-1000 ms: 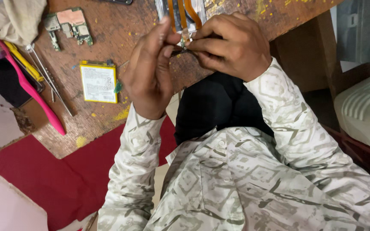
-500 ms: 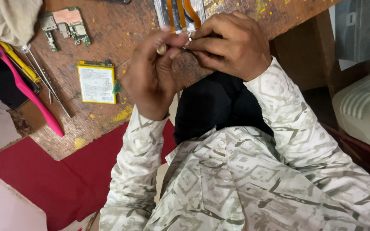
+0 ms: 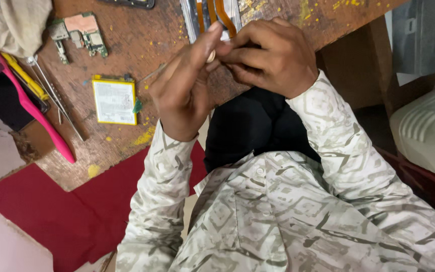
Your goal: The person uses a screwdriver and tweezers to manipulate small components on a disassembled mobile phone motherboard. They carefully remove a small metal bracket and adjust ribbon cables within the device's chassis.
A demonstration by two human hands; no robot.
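Both hands are up together over the edge of the wooden bench (image 3: 142,45). The left hand (image 3: 185,93) has its fingers pinched narrow around a small pale round part (image 3: 211,55), held right at the fingertips. The right hand (image 3: 270,60) is curled close, its fingertips meeting the left ones at that same part; whether it grips the part too or only steadies it I cannot tell, the knuckles hide it.

Just beyond the fingertips lies an opened phone (image 3: 217,15) with orange ribbon strips showing. Well off to the left of the left hand sit a yellow-edged flat battery (image 3: 114,100), a green circuit board (image 3: 79,30), a pair of metal tweezers (image 3: 56,98) and a pink prying tool (image 3: 31,108).

Judging from that, the phone is well apart: board and battery are out and lying loose. The small part is in hand rather than seated anywhere, so the fiddly work seems to be midway, with everything on the bench yet to go back in.
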